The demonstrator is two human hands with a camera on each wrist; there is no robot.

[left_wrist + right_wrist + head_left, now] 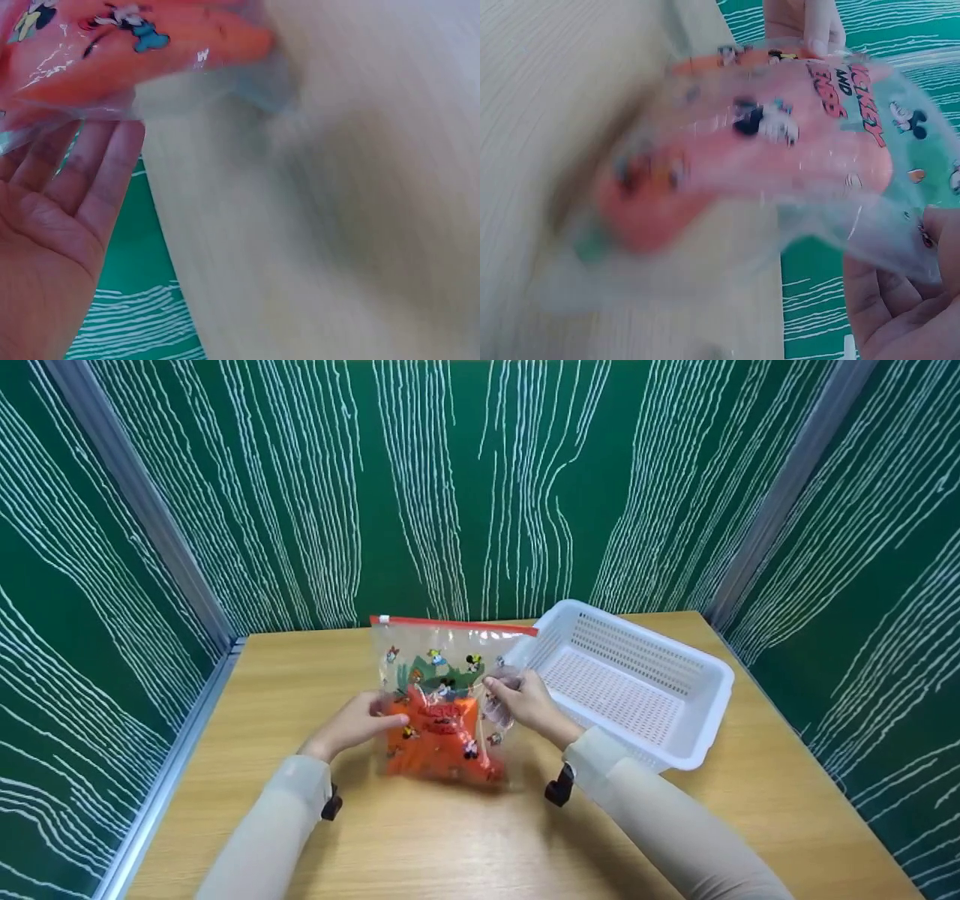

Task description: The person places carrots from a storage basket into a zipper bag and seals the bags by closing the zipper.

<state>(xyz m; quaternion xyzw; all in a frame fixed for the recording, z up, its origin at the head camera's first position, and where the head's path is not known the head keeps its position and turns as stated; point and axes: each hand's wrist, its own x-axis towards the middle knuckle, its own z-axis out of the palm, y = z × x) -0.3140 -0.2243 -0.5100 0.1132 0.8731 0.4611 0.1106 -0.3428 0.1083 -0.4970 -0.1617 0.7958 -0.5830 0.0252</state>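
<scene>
A clear zip bag [439,649] with a red slider strip along its top and cartoon prints is held upright, lifted over the table. Orange, carrot-shaped pieces [150,60] with some green lie inside its lower half. My left hand [360,725] grips the bag's left side, thumb on the front and fingers behind. On the opposite side my right hand [531,705] pinches the bag's edge between thumb and fingers. In the right wrist view the bag's lower part is blurred, with a red-orange piece [645,210] showing through the film.
A white perforated plastic basket [709,712] stands on the wooden table [292,660], to the right of the bag and partly behind the right forearm. Green panels with white wavy lines [480,495] enclose the back and both sides, joined by metal posts [780,487].
</scene>
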